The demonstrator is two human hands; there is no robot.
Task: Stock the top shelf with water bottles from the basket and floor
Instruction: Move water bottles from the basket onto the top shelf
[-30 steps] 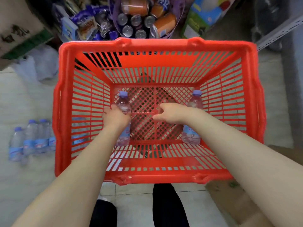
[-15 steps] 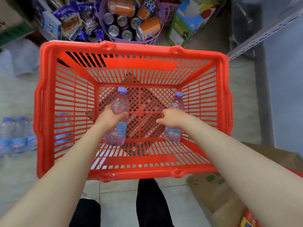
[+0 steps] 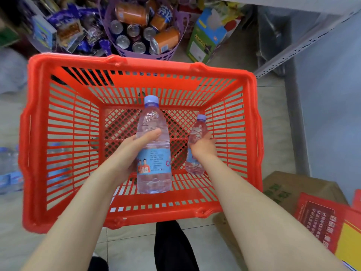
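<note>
A red slatted basket point(image 3: 58, 133) stands on the tiled floor below me. My left hand point(image 3: 134, 151) grips a clear water bottle point(image 3: 152, 126) with a blue cap and blue label, raised upright well above the basket's bottom. My right hand point(image 3: 203, 147) is closed around a second, similar water bottle point(image 3: 197, 130), which stands lower, near the basket's right wall. Several more water bottles point(image 3: 9, 169) stand on the floor left of the basket, partly cut by the frame edge and partly seen through the slats.
A purple basket of drink cans point(image 3: 140, 32) and snack packets point(image 3: 64, 30) sit beyond the red basket. A grey metal shelf upright point(image 3: 304, 42) runs at the upper right. Cardboard boxes point(image 3: 289, 190) lie at the lower right. My dark trouser legs point(image 3: 172, 249) are below.
Both hands have closed on their bottles and lifted them. The left bottle has risen much closer to the camera. The view has shifted left, so the basket sits further right.
</note>
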